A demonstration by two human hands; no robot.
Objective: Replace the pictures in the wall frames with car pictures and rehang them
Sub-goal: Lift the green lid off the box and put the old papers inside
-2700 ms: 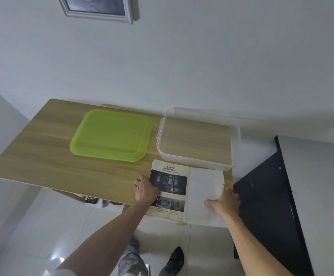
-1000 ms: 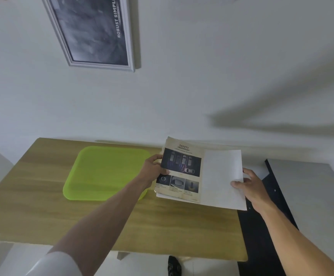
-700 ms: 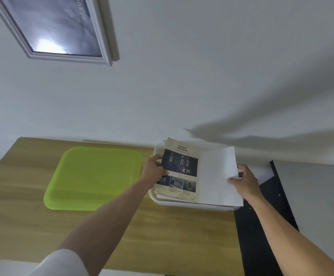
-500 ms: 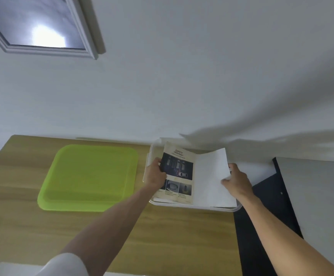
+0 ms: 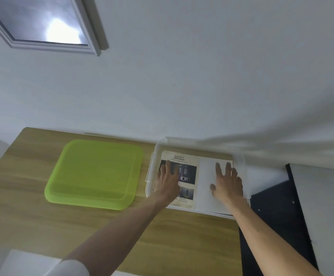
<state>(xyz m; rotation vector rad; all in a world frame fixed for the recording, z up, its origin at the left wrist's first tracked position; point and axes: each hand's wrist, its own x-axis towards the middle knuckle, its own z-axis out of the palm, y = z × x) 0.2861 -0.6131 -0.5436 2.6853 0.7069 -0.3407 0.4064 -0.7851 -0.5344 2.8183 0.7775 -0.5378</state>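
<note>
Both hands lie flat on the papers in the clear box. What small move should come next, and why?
Probably lift both hands off and reach for the green lid. The left hand and right hand press with straight fingers on the papers, which lie flat inside the clear box. The lid lies on the table to the left of the box, which is open.
</note>
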